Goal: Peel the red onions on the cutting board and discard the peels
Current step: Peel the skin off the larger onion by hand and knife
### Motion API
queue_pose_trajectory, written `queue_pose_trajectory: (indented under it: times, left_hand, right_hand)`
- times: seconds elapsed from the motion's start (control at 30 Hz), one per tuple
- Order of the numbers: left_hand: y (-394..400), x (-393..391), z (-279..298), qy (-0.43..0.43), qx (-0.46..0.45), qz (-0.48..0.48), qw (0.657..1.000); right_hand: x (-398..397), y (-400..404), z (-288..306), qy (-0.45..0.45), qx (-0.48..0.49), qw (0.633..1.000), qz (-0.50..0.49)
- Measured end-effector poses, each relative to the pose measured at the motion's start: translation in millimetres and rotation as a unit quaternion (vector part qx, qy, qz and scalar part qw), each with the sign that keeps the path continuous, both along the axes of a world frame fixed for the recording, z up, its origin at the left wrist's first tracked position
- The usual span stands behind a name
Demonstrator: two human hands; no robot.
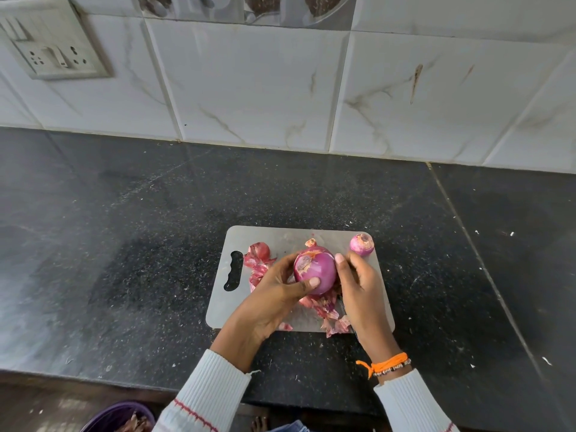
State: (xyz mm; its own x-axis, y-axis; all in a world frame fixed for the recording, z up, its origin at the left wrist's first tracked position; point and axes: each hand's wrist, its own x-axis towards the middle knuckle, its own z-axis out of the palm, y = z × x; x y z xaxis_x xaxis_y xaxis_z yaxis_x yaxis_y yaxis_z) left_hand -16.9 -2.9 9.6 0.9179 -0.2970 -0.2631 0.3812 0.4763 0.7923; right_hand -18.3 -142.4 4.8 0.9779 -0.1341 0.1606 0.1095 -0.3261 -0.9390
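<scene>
A large red onion (315, 271), mostly peeled and shiny purple, is held just above the grey cutting board (290, 236). My left hand (274, 294) grips it from the left, thumb across its front. My right hand (358, 285) holds its right side, thumb tip pressed to the skin and fingers curled behind. A small peeled onion (361, 244) sits at the board's far right corner. An onion still in its skin (260, 251) lies at the far left among loose peels (257, 269). More peels (328, 313) lie under my hands.
A thin dark knife-like edge (349, 319) shows under my right hand. The board lies on a black stone counter (140, 244) against a tiled wall with a socket panel (53, 54). A purple bin (118, 416) holding peels stands below the counter's front edge.
</scene>
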Motion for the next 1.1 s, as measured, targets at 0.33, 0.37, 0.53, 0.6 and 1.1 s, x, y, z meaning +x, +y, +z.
queue_pose_trajectory:
  times: [0.33, 0.37, 0.53, 0.6, 1.1]
  left_hand:
    - [-2, -3, 5, 0.049, -0.013, 0.031, 0.998]
    - [-2, -4, 7, 0.05, -0.006, 0.028, 0.998]
    - [-1, -7, 14, 0.039, 0.003, 0.026, 0.999]
    - [-1, -7, 16, 0.011, 0.039, 0.036, 0.999]
    - [-2, -8, 6, -0.073, 0.222, 0.052, 0.971]
  right_hand:
    - [3, 0, -11, -0.056, -0.119, 0.991, -0.004]
    - [3, -2, -14, -0.05, -0.128, 0.991, -0.004]
    - [4, -9, -20, -0.021, -0.149, 0.989, 0.009]
    - [3, -11, -18, -0.018, -0.173, 0.985, 0.009]
    - [-6, -16, 5, -0.187, -0.16, 0.967, 0.063]
